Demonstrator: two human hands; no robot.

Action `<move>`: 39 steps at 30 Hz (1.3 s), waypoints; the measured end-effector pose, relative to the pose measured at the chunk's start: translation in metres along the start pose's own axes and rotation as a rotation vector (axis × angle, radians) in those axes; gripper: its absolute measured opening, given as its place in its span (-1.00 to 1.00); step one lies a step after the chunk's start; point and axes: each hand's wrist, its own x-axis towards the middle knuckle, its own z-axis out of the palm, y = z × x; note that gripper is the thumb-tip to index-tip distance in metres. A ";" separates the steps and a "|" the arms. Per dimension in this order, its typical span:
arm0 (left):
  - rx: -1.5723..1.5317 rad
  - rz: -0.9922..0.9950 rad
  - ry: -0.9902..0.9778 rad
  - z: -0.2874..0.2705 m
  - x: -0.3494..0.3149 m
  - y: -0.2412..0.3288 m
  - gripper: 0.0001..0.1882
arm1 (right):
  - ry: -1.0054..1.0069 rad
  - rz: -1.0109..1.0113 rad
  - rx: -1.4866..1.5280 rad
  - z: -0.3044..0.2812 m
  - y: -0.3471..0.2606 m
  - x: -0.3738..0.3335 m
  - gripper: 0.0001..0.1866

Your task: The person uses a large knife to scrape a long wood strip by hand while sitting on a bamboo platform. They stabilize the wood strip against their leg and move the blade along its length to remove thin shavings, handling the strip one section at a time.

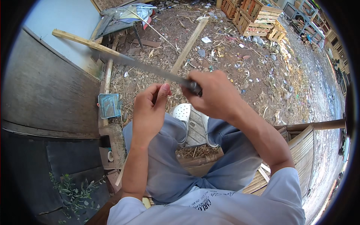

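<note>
A long blade with a dark handle, like a machete, is gripped in my right hand. Motion blurs the blade, which points up and left in front of me. My left hand is closed, thumb against fingers, at the near end of a long pale strip of wood or bamboo. That strip slants away to the upper right, and the blade crosses over it just beyond my left fingertips. Whether blade and strip touch, I cannot tell. A thin pale piece shows beside my left forearm, perhaps the same strip.
Wooden crates stand at the far right on littered ground. A pale wooden beam juts out at left, near a cluttered low table. A blue plastic basket lies beside the doorway. White clogs are on my feet.
</note>
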 end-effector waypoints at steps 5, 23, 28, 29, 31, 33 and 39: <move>0.048 0.036 -0.008 -0.001 -0.004 -0.002 -0.70 | 0.034 0.242 -0.260 -0.009 0.035 0.029 -0.76; -0.112 0.029 -0.033 0.004 -0.006 0.003 -0.67 | 0.110 0.055 -0.282 0.013 0.044 0.021 -0.86; -0.042 0.069 -0.008 0.005 0.003 0.005 -0.67 | 0.157 0.067 -0.366 0.018 0.057 0.035 -0.82; -0.044 0.069 -0.013 0.003 0.000 0.002 -0.67 | 0.136 0.075 -0.408 0.015 0.061 0.038 -0.78; -0.077 0.007 -0.057 -0.003 -0.007 -0.004 -0.66 | 0.253 0.543 -0.231 -0.019 0.097 0.053 -0.71; -0.079 0.049 -0.050 0.004 -0.022 -0.004 -0.67 | 0.291 0.633 -0.369 -0.037 0.135 0.040 -0.67; 0.050 0.157 0.084 0.008 -0.018 -0.001 -0.69 | 0.434 0.605 0.090 -0.022 0.096 0.029 -0.58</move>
